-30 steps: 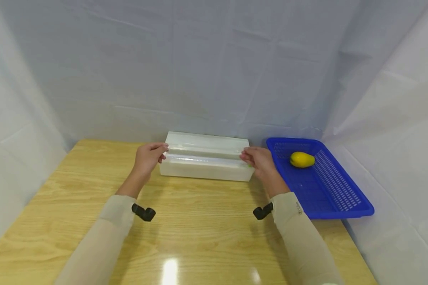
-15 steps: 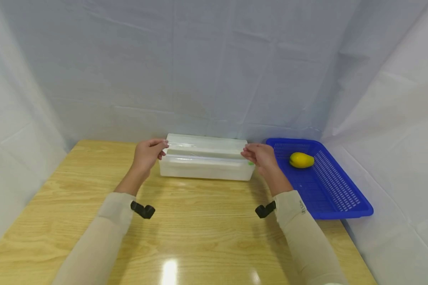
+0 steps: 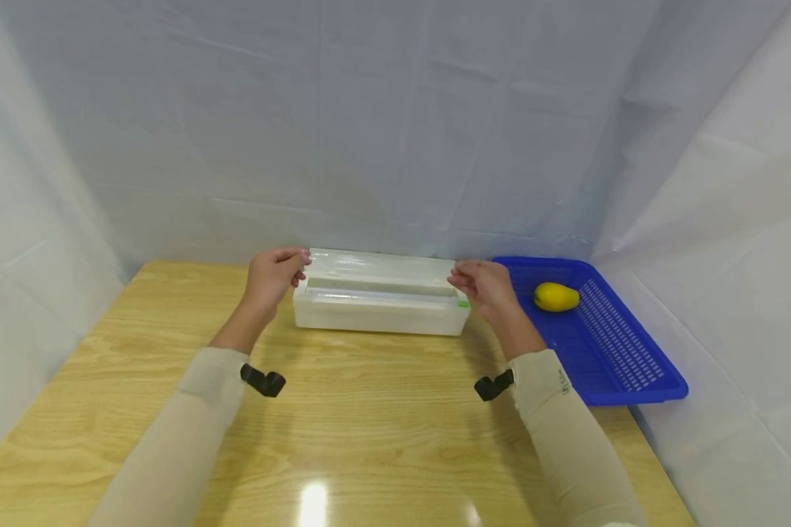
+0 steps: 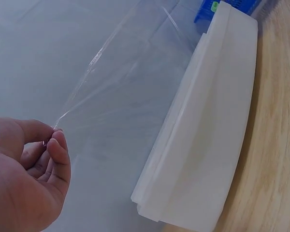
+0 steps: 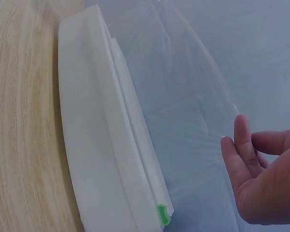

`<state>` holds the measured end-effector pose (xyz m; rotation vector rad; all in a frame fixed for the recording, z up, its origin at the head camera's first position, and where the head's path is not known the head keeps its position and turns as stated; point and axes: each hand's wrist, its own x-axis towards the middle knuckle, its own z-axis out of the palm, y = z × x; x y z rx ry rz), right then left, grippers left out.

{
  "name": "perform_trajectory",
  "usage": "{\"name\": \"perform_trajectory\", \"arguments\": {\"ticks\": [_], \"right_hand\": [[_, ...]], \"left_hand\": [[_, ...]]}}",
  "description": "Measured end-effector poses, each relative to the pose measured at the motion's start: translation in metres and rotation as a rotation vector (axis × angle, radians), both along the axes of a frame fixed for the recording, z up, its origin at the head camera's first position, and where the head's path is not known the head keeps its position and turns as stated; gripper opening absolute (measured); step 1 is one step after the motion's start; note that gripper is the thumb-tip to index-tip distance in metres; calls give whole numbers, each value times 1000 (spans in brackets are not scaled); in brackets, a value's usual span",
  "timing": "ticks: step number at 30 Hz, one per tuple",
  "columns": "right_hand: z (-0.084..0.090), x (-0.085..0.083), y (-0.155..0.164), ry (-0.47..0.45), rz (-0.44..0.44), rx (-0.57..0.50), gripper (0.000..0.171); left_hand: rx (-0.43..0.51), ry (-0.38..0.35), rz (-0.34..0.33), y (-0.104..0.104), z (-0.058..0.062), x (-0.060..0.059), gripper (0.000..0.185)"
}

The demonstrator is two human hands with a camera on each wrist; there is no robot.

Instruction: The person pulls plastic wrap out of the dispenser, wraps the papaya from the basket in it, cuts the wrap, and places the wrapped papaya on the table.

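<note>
A long white cling film dispenser [image 3: 379,316] sits on the table near the back wall, with a small green cutter slide [image 5: 163,214] at its right end. From it a clear sheet of cling film [image 4: 121,106] stretches upward. My left hand [image 3: 269,282] pinches one corner of the film between thumb and fingertips, above the dispenser's left end. The other corner is pinched by my right hand [image 3: 491,287] above the right end. In the right wrist view the film [image 5: 193,96] runs taut from the fingertips. Both hands are apart from the dispenser itself.
A blue plastic basket [image 3: 567,366] with slotted sides stands to the right, holding a yellow papaya-shaped fruit [image 3: 556,297]. Pale sheeting [image 3: 369,132] hangs behind and at both sides. Wooden tabletop [image 3: 369,424] extends toward me.
Both hands have risen slightly and spread a little apart, drawing the cling film higher out of the dispenser. The green slide now shows more clearly. The basket and fruit stay put.
</note>
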<state>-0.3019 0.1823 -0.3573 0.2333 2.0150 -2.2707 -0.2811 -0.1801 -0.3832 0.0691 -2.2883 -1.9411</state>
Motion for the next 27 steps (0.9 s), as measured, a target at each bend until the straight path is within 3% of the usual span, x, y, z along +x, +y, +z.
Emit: {"name": "perform_trajectory", "arguments": {"ticks": [11, 27], "right_hand": [[8, 2, 0, 5, -33, 11, 19], [26, 4, 2, 57, -4, 8, 14]], "left_hand": [[5, 2, 15, 0, 14, 0, 35], [7, 18, 10, -1, 36, -1, 34]]}}
